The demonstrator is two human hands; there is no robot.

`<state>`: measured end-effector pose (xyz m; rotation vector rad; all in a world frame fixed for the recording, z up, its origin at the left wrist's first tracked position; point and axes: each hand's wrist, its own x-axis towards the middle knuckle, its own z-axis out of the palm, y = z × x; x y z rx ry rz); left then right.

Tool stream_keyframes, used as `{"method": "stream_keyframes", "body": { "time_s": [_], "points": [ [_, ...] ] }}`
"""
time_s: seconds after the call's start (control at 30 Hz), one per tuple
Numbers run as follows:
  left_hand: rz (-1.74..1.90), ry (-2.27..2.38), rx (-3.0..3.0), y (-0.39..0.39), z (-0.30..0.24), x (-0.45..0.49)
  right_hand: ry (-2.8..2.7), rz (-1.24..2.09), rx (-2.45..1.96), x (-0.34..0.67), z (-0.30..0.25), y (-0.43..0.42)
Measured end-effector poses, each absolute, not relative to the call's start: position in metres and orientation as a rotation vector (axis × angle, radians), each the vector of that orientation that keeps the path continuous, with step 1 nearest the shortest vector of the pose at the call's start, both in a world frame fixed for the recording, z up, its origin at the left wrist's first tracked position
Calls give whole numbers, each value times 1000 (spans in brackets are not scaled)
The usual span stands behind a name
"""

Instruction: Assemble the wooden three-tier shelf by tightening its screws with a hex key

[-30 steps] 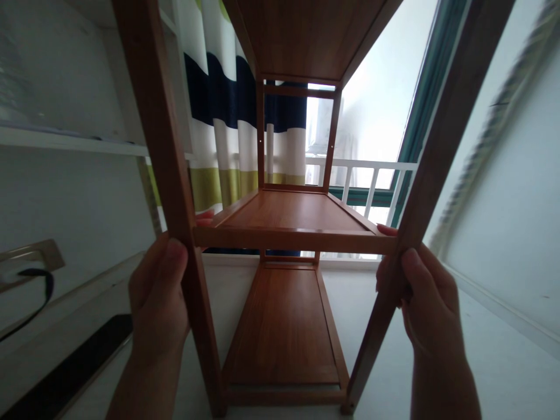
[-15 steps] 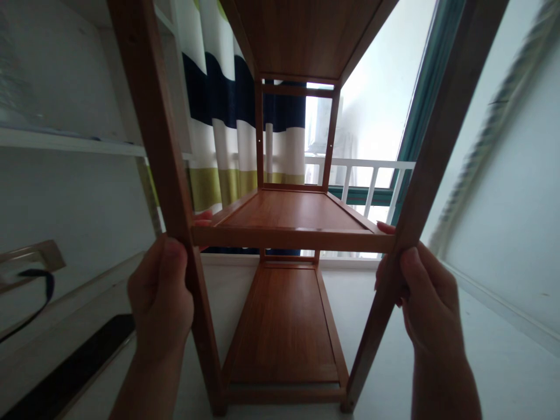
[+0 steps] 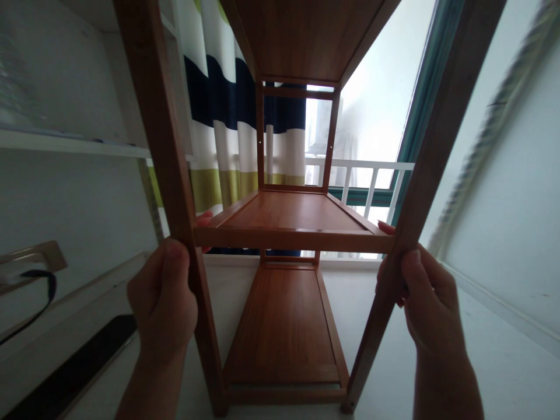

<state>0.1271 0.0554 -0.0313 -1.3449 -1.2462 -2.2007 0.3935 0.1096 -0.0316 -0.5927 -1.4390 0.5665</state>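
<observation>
A brown wooden shelf rack (image 3: 292,238) stands upright in front of me, with three of its boards in view. My left hand (image 3: 164,291) is closed around its near left post, level with the middle board (image 3: 291,211); the fingertips show behind the post. Around the near right post, at the same height, my right hand (image 3: 426,294) is wrapped with the thumb on the front face. Some of its fingers are hidden behind the post. The bottom board (image 3: 286,321) sits low, close to the floor, and the top board (image 3: 301,41) is cut off by the view's upper edge.
Behind the rack hang a striped curtain (image 3: 225,140) and a white railing (image 3: 371,166) before a bright window. White shelving (image 3: 65,143) stands at left, with a long black object (image 3: 79,367) below it. A white wall (image 3: 516,216) rises at right.
The view of the rack and both hands has shifted very slightly. Both hands keep their grip on the posts.
</observation>
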Motion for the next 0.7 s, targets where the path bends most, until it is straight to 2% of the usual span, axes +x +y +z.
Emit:
{"method": "stream_keyframes", "body": {
  "time_s": [0.5, 0.7],
  "points": [
    [-2354, -1187, -1319, 57, -31, 130, -1318, 721, -607, 402, -33, 109],
    [-2351, -1188, -1326, 57, -29, 131, -1232, 653, -655, 399, -31, 109]
  ]
}}
